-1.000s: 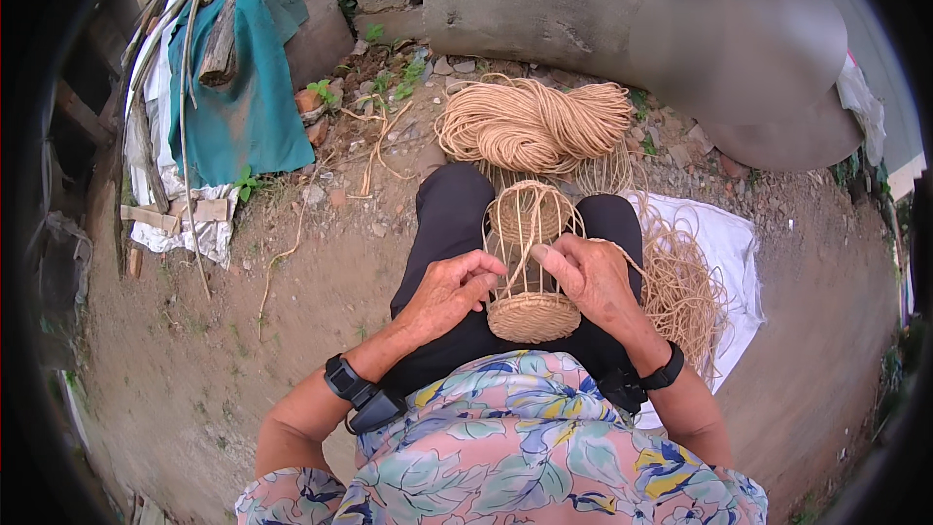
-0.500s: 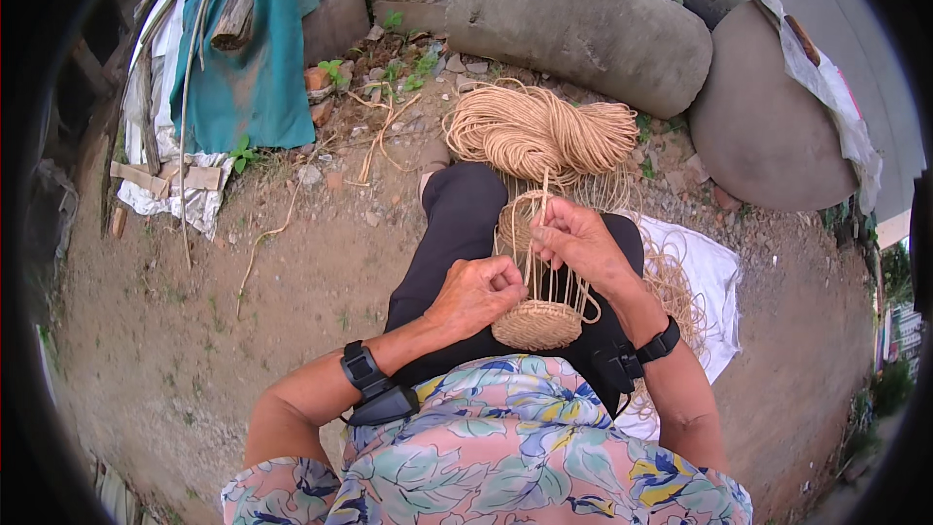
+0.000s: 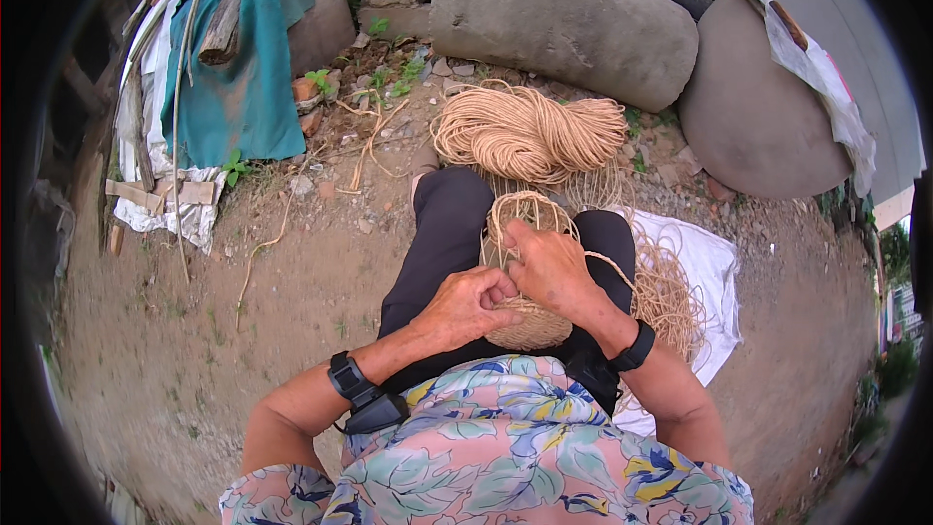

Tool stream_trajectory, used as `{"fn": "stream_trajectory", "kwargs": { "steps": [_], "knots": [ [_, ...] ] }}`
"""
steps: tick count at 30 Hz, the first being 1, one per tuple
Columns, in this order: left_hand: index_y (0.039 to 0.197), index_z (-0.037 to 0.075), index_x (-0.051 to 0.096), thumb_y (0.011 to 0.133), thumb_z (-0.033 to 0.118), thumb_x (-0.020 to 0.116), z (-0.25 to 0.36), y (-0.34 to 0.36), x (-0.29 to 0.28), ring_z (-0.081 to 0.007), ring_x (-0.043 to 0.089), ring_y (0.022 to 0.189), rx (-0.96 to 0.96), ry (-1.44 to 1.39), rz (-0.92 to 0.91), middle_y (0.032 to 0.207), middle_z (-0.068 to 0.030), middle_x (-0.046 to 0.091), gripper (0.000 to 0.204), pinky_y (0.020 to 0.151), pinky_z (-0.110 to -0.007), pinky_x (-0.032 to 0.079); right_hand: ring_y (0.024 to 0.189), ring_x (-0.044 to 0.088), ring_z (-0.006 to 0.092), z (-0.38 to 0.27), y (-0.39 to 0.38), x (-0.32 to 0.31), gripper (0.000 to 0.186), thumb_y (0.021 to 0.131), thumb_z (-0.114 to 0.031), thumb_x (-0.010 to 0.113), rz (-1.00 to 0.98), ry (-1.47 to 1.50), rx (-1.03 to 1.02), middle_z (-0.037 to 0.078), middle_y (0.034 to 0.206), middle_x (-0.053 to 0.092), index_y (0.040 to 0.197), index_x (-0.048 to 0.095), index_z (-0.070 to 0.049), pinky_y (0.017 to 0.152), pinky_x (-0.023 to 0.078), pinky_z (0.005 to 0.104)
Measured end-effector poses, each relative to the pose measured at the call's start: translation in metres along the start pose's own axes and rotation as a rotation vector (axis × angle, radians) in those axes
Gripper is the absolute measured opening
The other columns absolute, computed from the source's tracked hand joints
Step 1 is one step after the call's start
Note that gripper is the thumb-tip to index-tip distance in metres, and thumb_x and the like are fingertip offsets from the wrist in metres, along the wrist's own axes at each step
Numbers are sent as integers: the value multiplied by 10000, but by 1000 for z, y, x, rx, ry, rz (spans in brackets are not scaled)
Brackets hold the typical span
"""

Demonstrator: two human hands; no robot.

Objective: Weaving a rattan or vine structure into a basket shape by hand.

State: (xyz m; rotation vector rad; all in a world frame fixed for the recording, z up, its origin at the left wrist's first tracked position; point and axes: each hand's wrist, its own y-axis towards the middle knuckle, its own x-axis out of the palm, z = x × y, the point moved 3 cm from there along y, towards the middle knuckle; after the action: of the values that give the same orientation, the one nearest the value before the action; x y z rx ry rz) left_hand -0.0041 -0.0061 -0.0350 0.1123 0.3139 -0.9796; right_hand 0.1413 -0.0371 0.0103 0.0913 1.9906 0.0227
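Observation:
A partly woven piece of tan straw-like cord [image 3: 533,330] rests in my lap, its round woven face toward me. A looped cord rim [image 3: 525,196] rises at its far side, with cords running between the two. Closed in a pinch, my left hand [image 3: 463,307] is at the near woven part's upper left edge. My right hand [image 3: 556,274] lies across the middle of the piece, fingers bent round its cords and partly hidden. From beside that hand a strand of cord [image 3: 614,267] curves off to the right.
Beyond my knees lies a big coiled hank of tan cord [image 3: 530,131]. Loose tangled cord [image 3: 671,297] sits on a white sheet [image 3: 714,277] to the right. A concrete cylinder [image 3: 564,24], a grey rounded slab [image 3: 763,107] and a teal cloth [image 3: 238,78] stand farther off.
My right hand has come down and nearer my left hand, from pulling cord up at the far rim. A strand now runs out to the right. The view has shifted slightly.

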Motion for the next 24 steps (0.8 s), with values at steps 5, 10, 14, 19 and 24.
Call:
{"fn": "stream_trajectory", "kwargs": {
  "steps": [5, 10, 14, 19, 24],
  "knots": [
    [969, 27, 645, 739, 173, 810, 3, -2, -1, -114, 534, 659, 20, -7, 13, 836, -50, 567, 318, 599, -273, 474, 733, 648, 402, -10, -34, -34, 226, 752, -17, 557, 177, 63, -13, 220, 770, 655, 977, 541, -24, 665, 499, 489],
    [899, 41, 672, 807, 144, 739, 20, 6, -4, -130, 548, 622, 255, 129, 166, 802, -49, 563, 153, 547, -281, 450, 648, 630, 345, 50, -85, -42, 258, 813, -36, 587, 141, 47, 180, 153, 713, 627, 1058, 517, 2, 635, 495, 428],
    [835, 37, 659, 805, 121, 723, 30, 22, 11, -146, 615, 640, 360, 219, 119, 732, -53, 594, 110, 556, -285, 476, 541, 503, 121, 83, -95, -44, 213, 855, -59, 621, 211, 468, 419, 20, 605, 529, 1056, 565, -15, 566, 442, 273],
    [777, 34, 633, 796, 116, 703, 33, 25, 14, -178, 619, 583, 236, 225, 84, 666, -59, 616, 109, 533, -313, 478, 599, 482, 27, 67, -96, -38, 234, 912, -133, 617, 74, 784, 479, -60, 650, 509, 1125, 575, -45, 542, 377, 186],
    [768, 28, 625, 787, 136, 707, 33, 26, 17, -199, 616, 563, 212, 279, 134, 645, -70, 617, 136, 519, -325, 474, 602, 483, 33, 50, -77, -25, 145, 942, -159, 597, -38, 1303, 338, -47, 721, 526, 1036, 569, -51, 528, 381, 179]
  ]
}}
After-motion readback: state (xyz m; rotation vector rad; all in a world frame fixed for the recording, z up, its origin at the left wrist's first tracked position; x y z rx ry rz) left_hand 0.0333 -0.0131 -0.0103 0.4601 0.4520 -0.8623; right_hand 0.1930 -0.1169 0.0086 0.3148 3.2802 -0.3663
